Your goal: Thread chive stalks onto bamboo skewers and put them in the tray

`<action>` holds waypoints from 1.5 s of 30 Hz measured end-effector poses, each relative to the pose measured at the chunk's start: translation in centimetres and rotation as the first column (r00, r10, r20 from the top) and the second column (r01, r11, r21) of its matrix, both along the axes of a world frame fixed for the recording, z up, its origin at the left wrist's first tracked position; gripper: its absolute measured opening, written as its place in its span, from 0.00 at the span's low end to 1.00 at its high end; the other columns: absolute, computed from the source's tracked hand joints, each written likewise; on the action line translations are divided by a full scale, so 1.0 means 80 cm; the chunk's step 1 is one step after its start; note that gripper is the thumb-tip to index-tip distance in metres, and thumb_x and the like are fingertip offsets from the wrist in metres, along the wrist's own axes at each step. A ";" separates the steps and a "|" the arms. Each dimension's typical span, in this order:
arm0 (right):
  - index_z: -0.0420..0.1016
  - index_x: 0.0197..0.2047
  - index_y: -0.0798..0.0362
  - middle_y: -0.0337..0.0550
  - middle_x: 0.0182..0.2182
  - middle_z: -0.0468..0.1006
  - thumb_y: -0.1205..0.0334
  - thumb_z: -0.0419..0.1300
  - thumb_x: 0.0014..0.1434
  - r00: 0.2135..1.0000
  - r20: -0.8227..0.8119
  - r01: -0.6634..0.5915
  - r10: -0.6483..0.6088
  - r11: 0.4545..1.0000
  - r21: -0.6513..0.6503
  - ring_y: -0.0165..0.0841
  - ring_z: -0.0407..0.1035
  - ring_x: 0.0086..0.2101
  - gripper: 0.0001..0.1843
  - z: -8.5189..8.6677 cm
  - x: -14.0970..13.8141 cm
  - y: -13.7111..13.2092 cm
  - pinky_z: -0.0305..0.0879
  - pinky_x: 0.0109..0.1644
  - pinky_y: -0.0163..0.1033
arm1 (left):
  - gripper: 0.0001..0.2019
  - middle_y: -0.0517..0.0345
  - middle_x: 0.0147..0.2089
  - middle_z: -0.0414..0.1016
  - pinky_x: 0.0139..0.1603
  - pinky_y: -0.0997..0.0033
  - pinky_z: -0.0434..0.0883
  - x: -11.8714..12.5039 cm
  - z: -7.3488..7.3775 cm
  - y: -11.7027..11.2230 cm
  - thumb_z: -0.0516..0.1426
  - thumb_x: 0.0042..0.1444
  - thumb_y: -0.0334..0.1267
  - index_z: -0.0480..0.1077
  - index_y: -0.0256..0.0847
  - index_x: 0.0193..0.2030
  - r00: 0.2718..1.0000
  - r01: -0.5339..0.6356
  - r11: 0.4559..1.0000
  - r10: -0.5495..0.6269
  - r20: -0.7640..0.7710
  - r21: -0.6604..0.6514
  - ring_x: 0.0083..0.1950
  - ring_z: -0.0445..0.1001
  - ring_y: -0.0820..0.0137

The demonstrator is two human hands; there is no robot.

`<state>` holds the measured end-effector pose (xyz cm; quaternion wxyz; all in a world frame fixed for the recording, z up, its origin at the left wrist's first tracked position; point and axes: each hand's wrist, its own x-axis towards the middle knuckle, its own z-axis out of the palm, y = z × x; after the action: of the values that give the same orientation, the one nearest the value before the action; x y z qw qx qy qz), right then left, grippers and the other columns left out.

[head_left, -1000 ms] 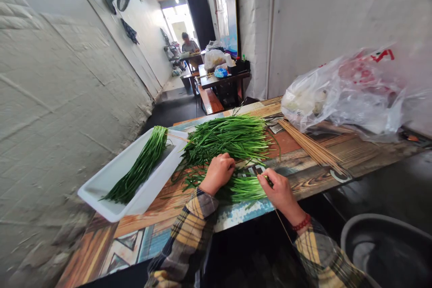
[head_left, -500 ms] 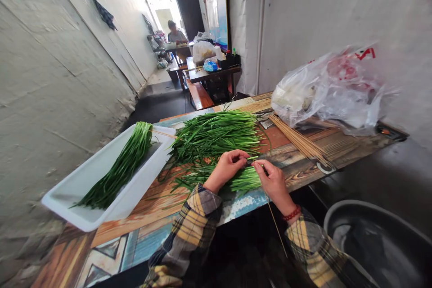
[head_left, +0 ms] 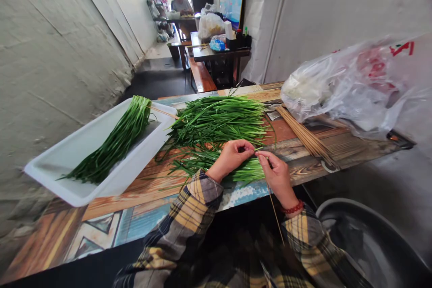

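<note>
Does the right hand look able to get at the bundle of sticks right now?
Likely yes: the bundle of sticks lies on the tabletop beyond the right hand, with nothing visible between them. The plastic bag sits by their far ends. The hand already holds a thin stick, though.

Clear lane over surface (head_left: 145, 191), near left, between white tray (head_left: 92, 139) and front edge. Narrower gap between green stalk pile (head_left: 219, 119) and skewers (head_left: 306, 137). Obstruction, far right: plastic bag (head_left: 354, 87).

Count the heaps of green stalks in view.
3: one heap in the white tray, a large heap on the table, a smaller heap by the left hand, partly covered. More may be hidden.
</note>
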<state>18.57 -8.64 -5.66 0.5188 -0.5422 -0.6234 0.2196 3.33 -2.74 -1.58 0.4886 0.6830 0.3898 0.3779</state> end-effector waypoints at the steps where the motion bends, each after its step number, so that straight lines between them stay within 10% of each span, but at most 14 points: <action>1: 0.77 0.41 0.52 0.45 0.39 0.82 0.55 0.53 0.63 1.000 -0.002 0.001 -0.001 1.000 0.000 0.37 0.76 0.39 0.13 0.000 0.000 0.000 0.71 0.45 0.41 | 0.06 0.58 0.27 0.73 0.32 0.77 0.64 0.000 0.000 0.000 0.58 0.49 0.35 0.74 0.33 0.29 1.000 -0.001 1.000 0.001 0.004 0.001 0.29 0.68 0.76; 25: 0.77 0.41 0.51 0.43 0.38 0.82 0.57 0.53 0.63 1.000 0.000 -0.011 0.011 1.000 0.013 0.36 0.76 0.38 0.13 0.002 -0.002 0.002 0.71 0.42 0.39 | 0.08 0.55 0.30 0.75 0.35 0.75 0.67 -0.002 0.001 -0.002 0.59 0.52 0.38 0.75 0.33 0.31 0.999 0.030 1.000 -0.031 0.020 0.005 0.31 0.70 0.74; 45: 0.78 0.42 0.51 0.44 0.39 0.82 0.56 0.53 0.62 1.000 -0.015 -0.015 0.015 1.000 -0.001 0.37 0.76 0.39 0.14 0.001 -0.002 0.004 0.71 0.44 0.41 | 0.06 0.57 0.31 0.74 0.37 0.74 0.66 -0.001 0.002 -0.002 0.57 0.54 0.33 0.75 0.37 0.30 0.988 0.008 0.947 0.042 -0.148 0.321 0.34 0.71 0.73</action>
<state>18.44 -8.35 -5.57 0.5215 -0.5361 -0.6235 0.2277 3.28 -2.87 -1.40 0.3367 0.7767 0.3654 0.3870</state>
